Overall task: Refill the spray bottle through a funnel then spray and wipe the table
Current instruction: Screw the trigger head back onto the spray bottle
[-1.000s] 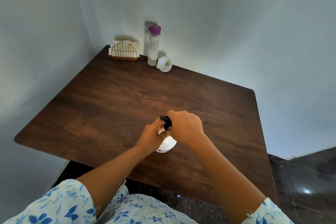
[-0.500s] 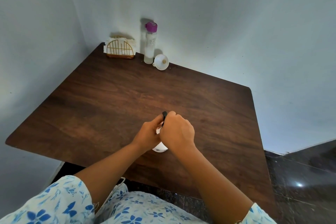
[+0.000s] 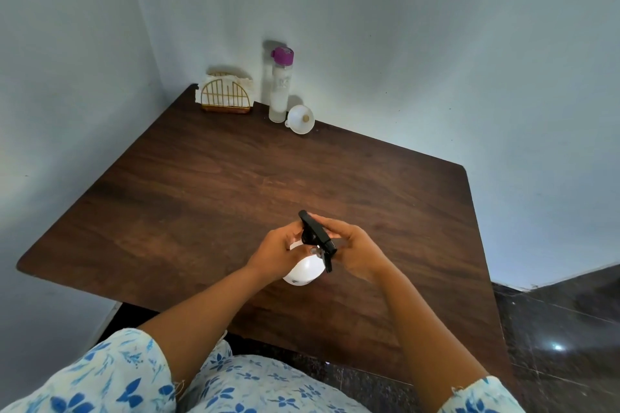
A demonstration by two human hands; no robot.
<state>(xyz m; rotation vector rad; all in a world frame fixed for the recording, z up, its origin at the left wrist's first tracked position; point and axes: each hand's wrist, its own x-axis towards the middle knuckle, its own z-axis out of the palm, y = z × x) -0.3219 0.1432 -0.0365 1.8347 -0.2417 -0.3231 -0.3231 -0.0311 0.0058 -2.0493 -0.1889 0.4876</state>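
At the table's (image 3: 201,198) near middle, the left hand (image 3: 278,253) grips the white spray bottle (image 3: 303,273); its black spray head (image 3: 317,236) has swung round since a moment ago, pinched by the right hand (image 3: 357,253), probably unscrewing for the refill.

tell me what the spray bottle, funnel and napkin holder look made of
Spray bottle: glossy white plastic body by its sheen, matte black plastic head. Funnel: translucent white plastic, probably. Napkin holder: thin gold-coloured wire bars, likely metal.
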